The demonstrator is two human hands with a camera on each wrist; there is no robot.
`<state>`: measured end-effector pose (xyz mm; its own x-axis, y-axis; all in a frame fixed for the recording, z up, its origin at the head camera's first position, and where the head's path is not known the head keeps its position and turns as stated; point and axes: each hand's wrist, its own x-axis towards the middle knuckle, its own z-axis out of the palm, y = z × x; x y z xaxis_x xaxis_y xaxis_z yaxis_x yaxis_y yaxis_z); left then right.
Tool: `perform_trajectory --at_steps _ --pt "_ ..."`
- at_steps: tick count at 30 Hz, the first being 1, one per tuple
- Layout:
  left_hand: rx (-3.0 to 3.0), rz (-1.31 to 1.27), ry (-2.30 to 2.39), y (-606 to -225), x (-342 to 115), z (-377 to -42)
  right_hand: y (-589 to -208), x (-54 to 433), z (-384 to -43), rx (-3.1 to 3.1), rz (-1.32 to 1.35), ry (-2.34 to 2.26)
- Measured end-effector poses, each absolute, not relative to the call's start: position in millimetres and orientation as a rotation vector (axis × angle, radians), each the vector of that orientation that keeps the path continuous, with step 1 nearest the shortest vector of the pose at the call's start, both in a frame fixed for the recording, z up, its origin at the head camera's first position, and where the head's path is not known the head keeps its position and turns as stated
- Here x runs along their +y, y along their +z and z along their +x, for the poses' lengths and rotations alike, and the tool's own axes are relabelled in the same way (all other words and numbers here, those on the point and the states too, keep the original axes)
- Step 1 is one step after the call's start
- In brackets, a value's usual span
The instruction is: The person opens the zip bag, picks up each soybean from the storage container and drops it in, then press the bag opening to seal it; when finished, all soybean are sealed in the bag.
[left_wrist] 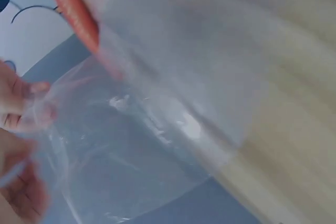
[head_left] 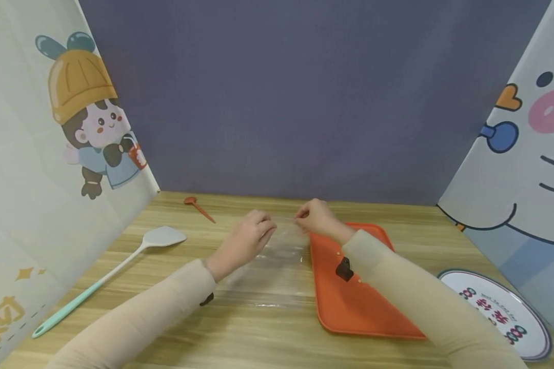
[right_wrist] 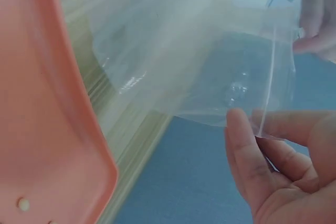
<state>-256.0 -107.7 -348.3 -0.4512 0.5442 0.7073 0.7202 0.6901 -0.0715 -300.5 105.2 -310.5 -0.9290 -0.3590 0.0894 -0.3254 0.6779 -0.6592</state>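
Observation:
A clear plastic zip bag (head_left: 277,277) hangs between the two hands above the wooden table, its zip strip (right_wrist: 270,87) along the top edge. My right hand (head_left: 320,221) pinches one top corner between thumb and fingers, as the right wrist view shows closely. At the other end of that edge, my left hand (head_left: 249,234) holds the bag with curled fingers. Its grip is partly hidden in the head view and blurred in the left wrist view. The bag looks flat and see-through. Below the right forearm lies an orange tray (head_left: 346,307) with a few small pale bits (right_wrist: 22,204) on it.
A white spatula (head_left: 161,237) with a mint handle lies on the left. Behind it is a small reddish-brown spoon (head_left: 198,207). A white patterned plate (head_left: 461,279) sits at the right, partly under the right sleeve. Printed side walls and a dark back wall enclose the table.

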Motion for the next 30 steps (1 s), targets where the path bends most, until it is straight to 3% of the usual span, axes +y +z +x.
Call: perform_trajectory --at_steps 11,20,30 --pt "-2.735 -0.465 -0.65 -329.7 -113.8 -254.5 -314.7 107.9 -288.9 2.825 -0.656 -1.141" --pt "-2.767 -0.362 -0.717 -336.2 -115.2 -248.9 -323.2 115.6 -280.5 2.842 -0.721 -1.143" --pt "-2.858 -0.468 -0.834 -357.1 -120.4 -239.8 -339.6 120.2 -276.1 2.758 -0.623 -1.156"
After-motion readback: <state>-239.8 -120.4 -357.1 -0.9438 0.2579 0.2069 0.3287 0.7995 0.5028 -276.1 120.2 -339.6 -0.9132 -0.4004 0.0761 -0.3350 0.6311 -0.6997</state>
